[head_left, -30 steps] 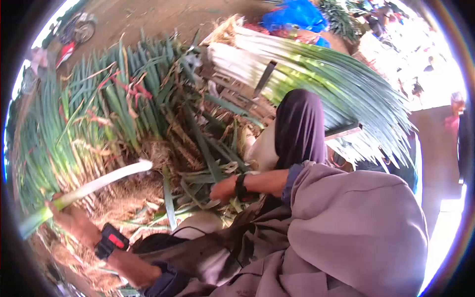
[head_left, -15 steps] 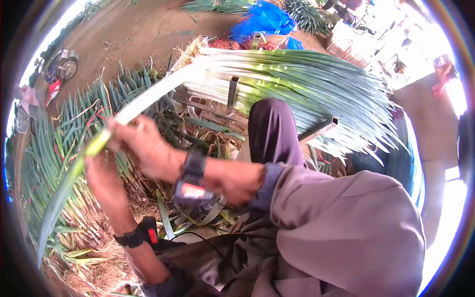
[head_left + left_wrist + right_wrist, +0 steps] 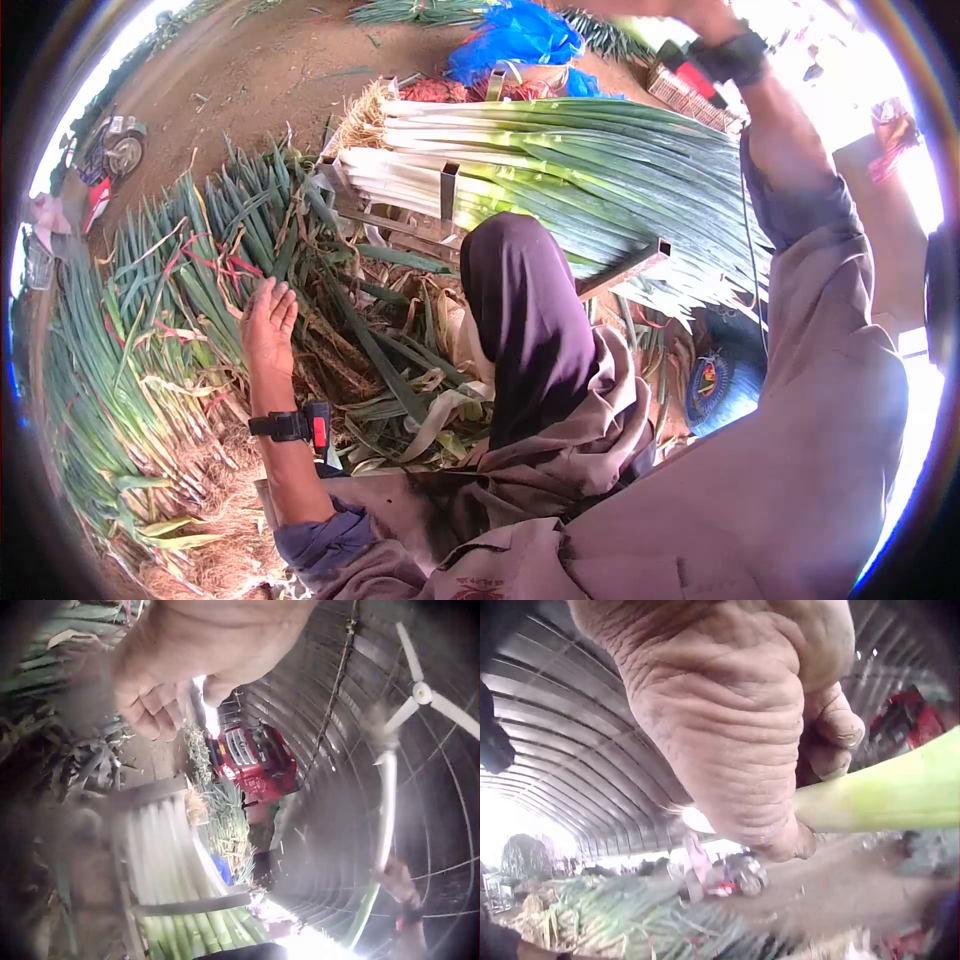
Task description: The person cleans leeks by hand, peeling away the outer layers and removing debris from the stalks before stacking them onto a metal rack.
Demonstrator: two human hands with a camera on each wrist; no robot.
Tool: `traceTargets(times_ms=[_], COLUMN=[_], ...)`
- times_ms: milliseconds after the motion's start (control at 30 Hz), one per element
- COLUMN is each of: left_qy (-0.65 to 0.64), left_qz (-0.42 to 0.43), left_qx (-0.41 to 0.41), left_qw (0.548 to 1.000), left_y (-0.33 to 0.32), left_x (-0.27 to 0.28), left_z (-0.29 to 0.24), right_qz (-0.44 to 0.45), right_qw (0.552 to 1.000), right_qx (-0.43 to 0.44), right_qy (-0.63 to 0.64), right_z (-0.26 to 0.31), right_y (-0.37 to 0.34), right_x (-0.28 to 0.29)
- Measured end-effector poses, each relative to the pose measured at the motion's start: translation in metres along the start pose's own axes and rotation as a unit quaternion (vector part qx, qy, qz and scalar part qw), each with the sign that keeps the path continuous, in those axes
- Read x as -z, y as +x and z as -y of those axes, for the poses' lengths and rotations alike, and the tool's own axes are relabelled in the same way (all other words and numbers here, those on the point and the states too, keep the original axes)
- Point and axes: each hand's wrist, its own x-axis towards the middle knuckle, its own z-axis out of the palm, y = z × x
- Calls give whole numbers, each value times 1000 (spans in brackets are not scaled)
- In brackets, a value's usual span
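My right hand (image 3: 705, 14) is raised high at the upper right of the head view, cut off by the frame edge. In the right wrist view its fingers curl round the pale green part of a leek (image 3: 885, 795). The left wrist view shows this leek's long white stalk (image 3: 387, 802) held up, roots at the top. My left hand (image 3: 268, 325) holds nothing, its fingers loosely extended above standing leeks (image 3: 160, 330). In front of my knee, a thick stack of trimmed leeks (image 3: 560, 150) lies on a metal rack (image 3: 449, 195), roots to the left.
Loose leaves and trimmings (image 3: 400, 350) litter the ground between the standing leeks and my knee (image 3: 520, 290). Behind the rack lies a blue plastic sheet (image 3: 515, 45). A motorcycle (image 3: 122, 150) stands at the far left, and a red truck (image 3: 259, 761) is farther off.
The leek was lifted from the left, passed into the right hand, and swung up to the upper right. My left hand let go of it and moved slightly right with fingers extended.
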Motion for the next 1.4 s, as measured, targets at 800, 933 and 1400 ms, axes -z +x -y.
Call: traceTargets(times_ms=[800,933,1400], left_qy=[95,332,549], left_qz=[-13,-13,13], left_qx=[-40,-340,-527], left_qw=[995,879,649], left_y=[118,131,182], left_x=[-241,-232,-251], left_z=[106,101,116], right_qz=[148,6,23], right_qw=[974,983,980], right_qx=[88,118,144], right_qy=[148,143,138], right_z=[13,12,12], right_y=[-56,-65,-52], right_x=[-274,-282,-322])
